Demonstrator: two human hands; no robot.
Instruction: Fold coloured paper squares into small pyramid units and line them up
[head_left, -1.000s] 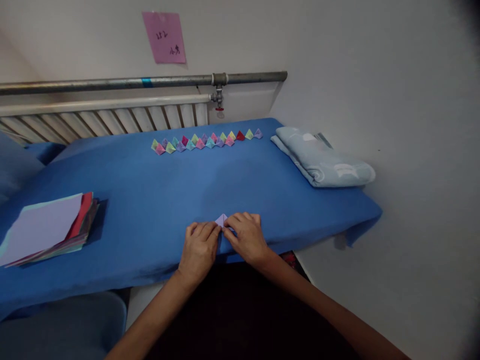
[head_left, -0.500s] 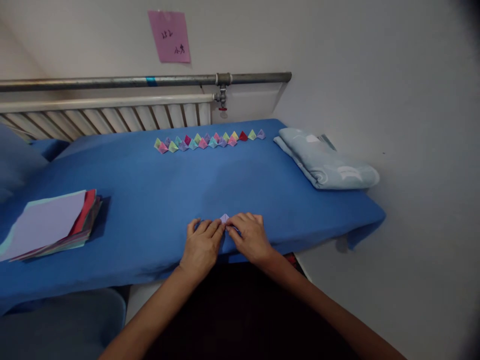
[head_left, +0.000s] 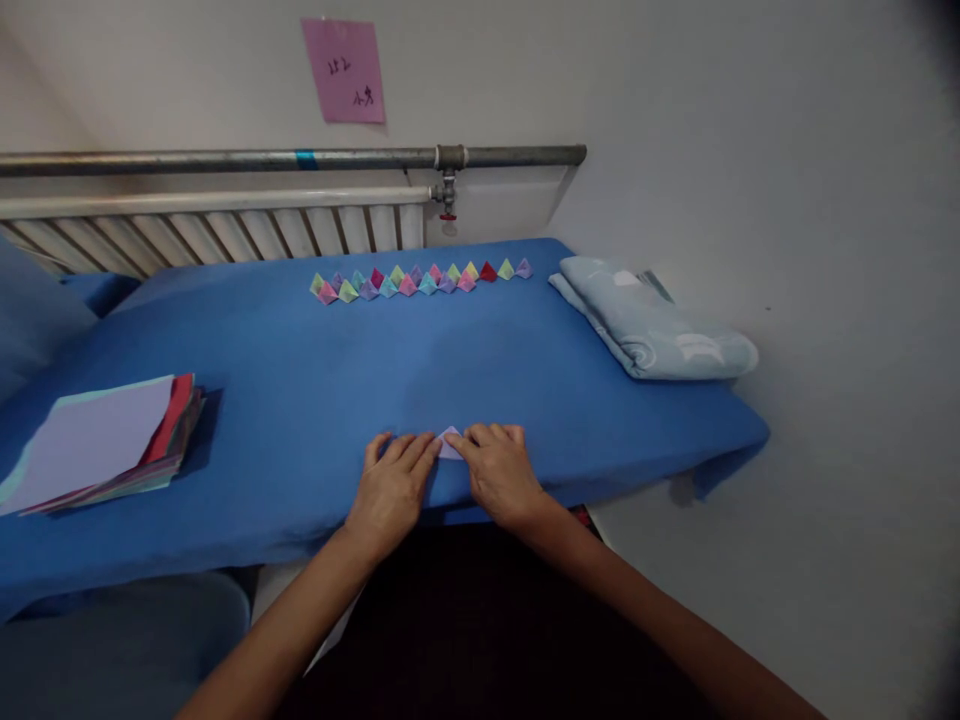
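On the blue sheet [head_left: 300, 400], 2 flat hands, left hand [head_left: 391, 487] and right hand [head_left: 499, 474], half-hide lilac paper [head_left: 449, 443].

A plain bedroom or dormitory: a bed [head_left: 300, 380] under a blue sheet stands against a white radiator [head_left: 225, 232] and a metal pipe [head_left: 225, 160], with a folded light-blue blanket [head_left: 652, 320] and a pink note [head_left: 345, 70] on the bare wall.

Roughly seventeen folded paper pieces [head_left: 420, 281], one paper stack [head_left: 97, 440]
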